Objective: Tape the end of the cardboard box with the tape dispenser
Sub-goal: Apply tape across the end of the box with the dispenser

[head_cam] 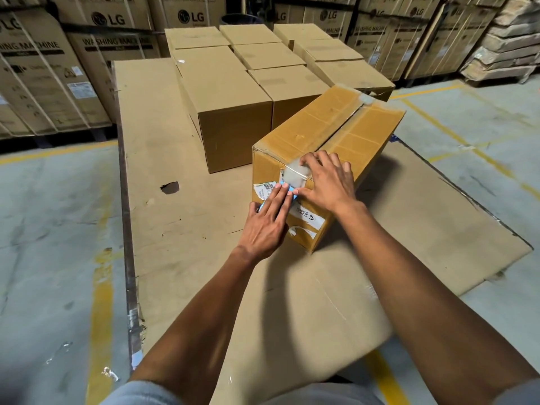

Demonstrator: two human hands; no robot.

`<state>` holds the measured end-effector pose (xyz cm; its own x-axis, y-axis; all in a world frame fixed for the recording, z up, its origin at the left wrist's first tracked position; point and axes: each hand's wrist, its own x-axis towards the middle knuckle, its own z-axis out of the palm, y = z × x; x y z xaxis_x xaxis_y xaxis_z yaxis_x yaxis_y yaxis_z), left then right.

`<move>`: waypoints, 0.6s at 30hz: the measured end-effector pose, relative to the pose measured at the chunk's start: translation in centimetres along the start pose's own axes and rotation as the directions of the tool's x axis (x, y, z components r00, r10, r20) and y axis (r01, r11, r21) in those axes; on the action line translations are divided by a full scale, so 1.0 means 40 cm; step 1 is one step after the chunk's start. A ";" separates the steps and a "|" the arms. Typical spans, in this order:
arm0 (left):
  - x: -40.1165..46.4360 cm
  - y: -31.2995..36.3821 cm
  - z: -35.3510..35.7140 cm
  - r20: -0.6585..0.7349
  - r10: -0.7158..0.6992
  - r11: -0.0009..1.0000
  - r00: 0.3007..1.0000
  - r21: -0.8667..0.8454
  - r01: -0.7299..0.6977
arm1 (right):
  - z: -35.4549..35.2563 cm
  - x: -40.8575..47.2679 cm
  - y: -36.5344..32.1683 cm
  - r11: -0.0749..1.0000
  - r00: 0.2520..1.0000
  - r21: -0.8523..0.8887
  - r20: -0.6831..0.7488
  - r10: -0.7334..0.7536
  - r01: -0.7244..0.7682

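A long cardboard box [330, 133] lies on flat cardboard sheets, with clear tape along its top seam and a clear tape strip [295, 171] folded over its near end. My right hand [327, 179] lies flat with spread fingers over that near top edge and the tape. My left hand [268, 220] presses a light blue tape dispenser [287, 192] against the near end face, just below the tape and beside a white label. The hand hides most of the dispenser.
Several closed cardboard boxes [233, 106] stand in rows right behind and left of the box. Flat cardboard sheets [163, 159] cover the concrete floor with yellow lines. Strapped washing machine cartons [43, 77] line the back, and stacked cardboard [502, 45] sits at the right.
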<state>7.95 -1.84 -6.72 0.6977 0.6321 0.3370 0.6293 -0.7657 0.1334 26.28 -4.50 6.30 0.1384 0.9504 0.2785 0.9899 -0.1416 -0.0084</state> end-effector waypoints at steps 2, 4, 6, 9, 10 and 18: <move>-0.002 0.000 -0.003 0.010 0.000 1.000 1.000 0.023 0.000 | 0.001 0.001 0.000 1.000 1.000 0.000 0.009 0.002 -0.002; -0.009 0.003 -0.002 0.012 0.001 0.999 1.000 0.041 -0.001 | 0.001 0.001 -0.001 1.000 1.000 -0.009 0.018 0.002 -0.002; -0.017 0.009 0.002 0.011 -0.006 0.999 1.000 0.050 0.005 | 0.002 0.000 -0.004 1.000 1.000 -0.023 0.018 0.005 -0.004; -0.021 0.019 0.007 0.002 -0.023 0.999 1.000 0.043 0.023 | 0.003 0.000 -0.007 0.999 1.000 -0.043 0.018 0.008 -0.007; -0.022 0.020 0.009 -0.002 -0.026 0.999 1.000 0.043 0.026 | 0.003 0.001 -0.009 0.999 1.000 -0.050 0.020 0.007 -0.006; -0.035 0.033 0.026 0.000 -0.053 0.998 0.999 0.022 0.053 | 0.006 0.008 -0.024 0.991 1.000 -0.133 0.026 0.004 0.000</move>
<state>8.14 -3.62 -7.97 0.6635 0.6716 0.3297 0.6725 -0.7285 0.1307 25.40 -3.99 6.18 0.1429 0.9568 0.2532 0.9769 -0.1775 0.1193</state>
